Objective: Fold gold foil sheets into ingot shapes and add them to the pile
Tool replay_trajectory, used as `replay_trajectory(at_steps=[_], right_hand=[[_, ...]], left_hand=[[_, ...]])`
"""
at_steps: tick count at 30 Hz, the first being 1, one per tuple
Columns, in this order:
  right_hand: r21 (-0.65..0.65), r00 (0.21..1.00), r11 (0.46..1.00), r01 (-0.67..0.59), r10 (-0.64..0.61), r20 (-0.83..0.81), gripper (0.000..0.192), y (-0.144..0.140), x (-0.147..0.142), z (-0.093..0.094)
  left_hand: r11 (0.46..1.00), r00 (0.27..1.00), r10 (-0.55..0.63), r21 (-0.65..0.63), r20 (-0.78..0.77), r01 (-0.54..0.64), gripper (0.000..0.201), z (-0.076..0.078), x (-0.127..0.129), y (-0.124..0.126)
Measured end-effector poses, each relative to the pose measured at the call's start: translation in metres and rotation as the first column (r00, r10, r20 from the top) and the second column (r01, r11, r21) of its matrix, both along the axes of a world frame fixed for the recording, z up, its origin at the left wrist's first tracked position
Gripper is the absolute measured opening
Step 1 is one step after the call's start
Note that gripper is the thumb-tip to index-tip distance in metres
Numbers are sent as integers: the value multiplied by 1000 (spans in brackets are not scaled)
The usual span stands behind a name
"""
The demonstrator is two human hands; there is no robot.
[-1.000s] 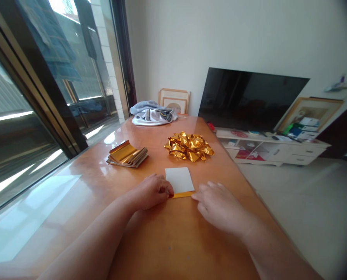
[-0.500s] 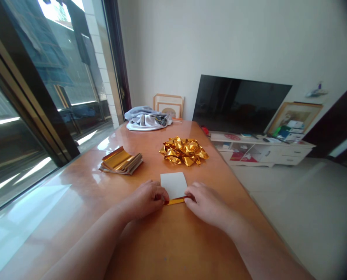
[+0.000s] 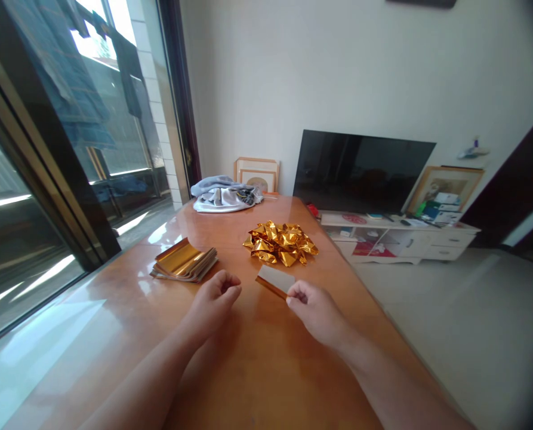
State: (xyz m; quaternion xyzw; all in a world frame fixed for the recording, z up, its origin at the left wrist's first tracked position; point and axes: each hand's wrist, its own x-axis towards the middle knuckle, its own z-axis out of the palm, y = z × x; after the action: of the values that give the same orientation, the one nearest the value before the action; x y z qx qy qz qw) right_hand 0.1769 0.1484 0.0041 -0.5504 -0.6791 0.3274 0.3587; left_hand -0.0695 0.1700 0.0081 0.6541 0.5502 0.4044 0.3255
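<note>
My right hand (image 3: pixel 313 304) pinches the right corner of a sheet of gold foil paper (image 3: pixel 277 278). Its pale side faces up, and a narrow gold strip is folded along the near edge. To the left, my left hand (image 3: pixel 219 298) is apart from the sheet, fingers curled and thumb against them, with nothing visible in the grip. Beyond it lies a curved stack of gold foil paper (image 3: pixel 185 261). A heap of folded shiny gold foil pieces (image 3: pixel 280 243) sits behind the held sheet.
The glossy wooden table (image 3: pixel 266 370) runs away from me. Crumpled grey and white cloth (image 3: pixel 225 196) lies at its far end, before framed pictures (image 3: pixel 257 173). A television (image 3: pixel 360 170) stands on a white cabinet (image 3: pixel 409 246) to the right; a glass sliding door (image 3: pixel 51 149) is left.
My left hand has let go of the foil sheet and moved left. The sheet has turned at an angle in my right hand. The view has tilted up slightly.
</note>
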Motion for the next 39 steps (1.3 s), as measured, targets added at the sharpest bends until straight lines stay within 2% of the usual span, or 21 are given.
replay_trajectory(at_steps=[3, 6, 10, 12, 15, 17, 18, 20, 23, 25, 29, 30, 33, 39], right_hand=[[-34, 987, 999, -35, 30, -158, 11, -4, -9, 2], [-57, 978, 995, -81, 68, -198, 9, -10, -17, 4], [-63, 973, 988, -139, 124, -194, 7, -13, -24, 0], [-36, 976, 989, -141, 132, -175, 6, -13, -25, -5], [118, 994, 990, -77, 86, -68, 6, -11, -22, -9], [264, 999, 964, -38, 28, 42, 7, -12, -19, -8], [339, 996, 940, -31, 0, 92, 11, -13, -17, -7], [479, 983, 877, -39, -52, 177, 23, -17, -16, -1], [589, 954, 801, -105, -85, 286, 38, -23, -19, 7], [569, 925, 806, -164, -75, 373, 36, -26, -21, 10], [395, 842, 890, -226, -25, 539, 10, -23, -21, 6], [349, 822, 908, -233, -7, 569, 4, -22, -20, 4], [241, 782, 934, -263, 60, 621, 11, -16, -16, 0], [146, 801, 949, -279, 146, 580, 11, -13, -12, -2]], left_hand=[[981, 982, -147, -111, 119, 160, 29, 4, 8, -8], [955, 938, -247, -102, 242, 278, 32, 2, 15, -11], [929, 865, -296, -87, 405, 359, 24, -2, 20, -10], [939, 862, -276, -72, 425, 337, 18, -5, 21, -9], [979, 945, -204, 33, 256, 202, 8, -7, 18, -8], [973, 993, -119, 198, 11, 114, 3, -5, 15, -8], [952, 990, -66, 290, -124, 100, 6, -3, 13, -9], [899, 935, 11, 413, -354, 146, 9, 2, 10, -11], [870, 817, 16, 411, -576, 273, 11, 10, 11, -16], [863, 750, -30, 361, -661, 353, 11, 11, 16, -19], [842, 687, -161, 264, -708, 469, 11, 5, 28, -21], [841, 686, -189, 245, -703, 483, 10, 2, 30, -21], [848, 708, -258, 197, -658, 492, 9, -5, 34, -21], [889, 771, -336, 87, -540, 449, 9, -8, 22, -16]])
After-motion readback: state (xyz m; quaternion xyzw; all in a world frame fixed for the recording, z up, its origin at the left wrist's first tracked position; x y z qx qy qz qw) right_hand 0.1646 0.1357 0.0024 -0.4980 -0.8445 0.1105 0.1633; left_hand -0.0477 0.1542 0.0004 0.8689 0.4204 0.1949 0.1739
